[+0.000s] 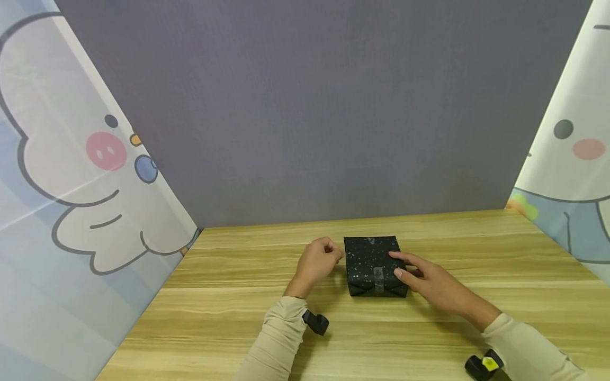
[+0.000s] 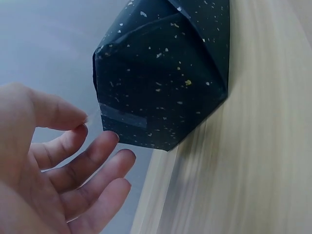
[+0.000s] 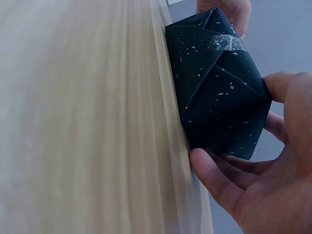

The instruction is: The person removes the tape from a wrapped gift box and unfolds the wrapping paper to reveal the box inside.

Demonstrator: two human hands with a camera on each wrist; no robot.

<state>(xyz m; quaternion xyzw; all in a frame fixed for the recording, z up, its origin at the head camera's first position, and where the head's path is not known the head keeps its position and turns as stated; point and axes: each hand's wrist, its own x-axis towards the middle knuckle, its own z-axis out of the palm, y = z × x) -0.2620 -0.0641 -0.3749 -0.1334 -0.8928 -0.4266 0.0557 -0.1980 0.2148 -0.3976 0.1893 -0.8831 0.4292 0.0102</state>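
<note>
A box wrapped in black, speckled paper [image 1: 367, 264] sits on the table, with folded triangular flaps at its near end. Clear tape [image 3: 226, 43] crosses those flaps. My left hand [image 1: 315, 263] is at the box's left side, its thumb and forefinger pinching the loose end of a clear tape strip [image 2: 124, 117] that is stuck to the paper there. From the other side my right hand [image 1: 436, 286] holds the box, thumb and forefinger on the top and the other fingers along its right side. In the right wrist view the left hand is mostly hidden behind the box.
The wood-grain table [image 1: 200, 328] ends at a grey upright panel [image 1: 310, 116] behind the box. Cloths with cartoon figures hang at the left [image 1: 57, 159] and right. A small black wrist camera [image 1: 316, 322] is on the left forearm, another on the right.
</note>
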